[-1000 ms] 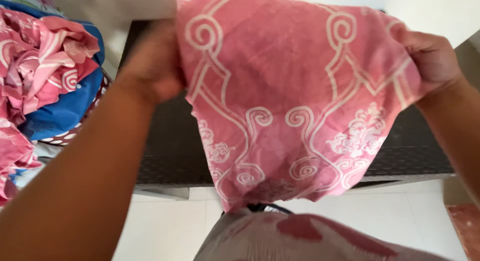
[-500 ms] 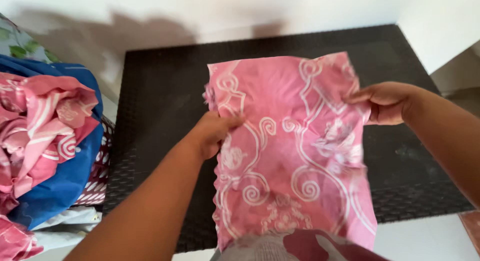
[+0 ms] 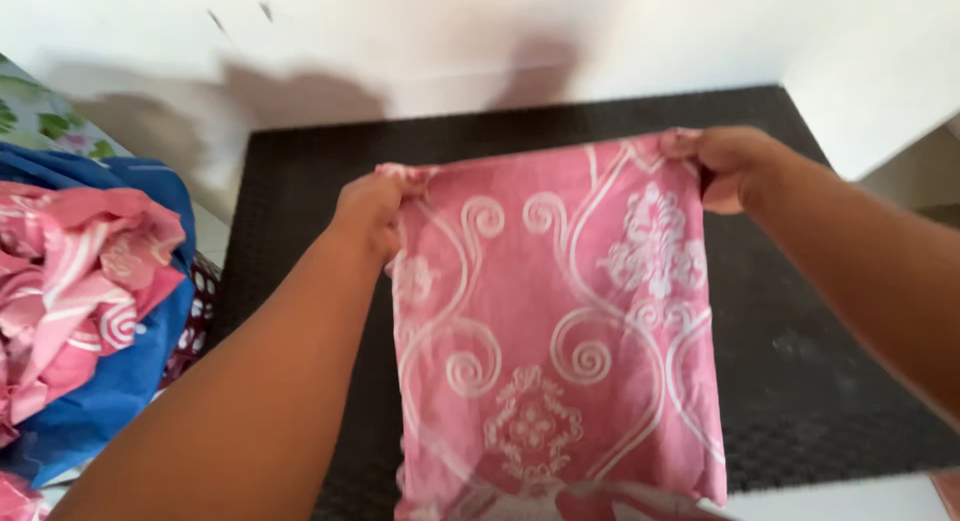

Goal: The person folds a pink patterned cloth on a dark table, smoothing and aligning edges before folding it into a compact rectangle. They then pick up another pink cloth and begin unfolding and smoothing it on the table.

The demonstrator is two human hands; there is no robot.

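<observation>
A pink cloth (image 3: 550,321) with white scroll and flower patterns hangs flat in front of me over a black woven table (image 3: 300,181). My left hand (image 3: 372,209) pinches its upper left corner. My right hand (image 3: 732,163) grips the upper right corner. The cloth is stretched between both hands, and its lower edge drops toward my body at the bottom of the view.
A heap of crumpled pink patterned and blue fabric (image 3: 85,311) lies at the left, beside the table. A white wall (image 3: 450,31) runs behind the table. A pale floor strip (image 3: 850,496) shows at the bottom right.
The cloth has gone from spread wide and high to a narrower, folded panel. Both hands have shifted to its top corners and pulled it taut over the table.
</observation>
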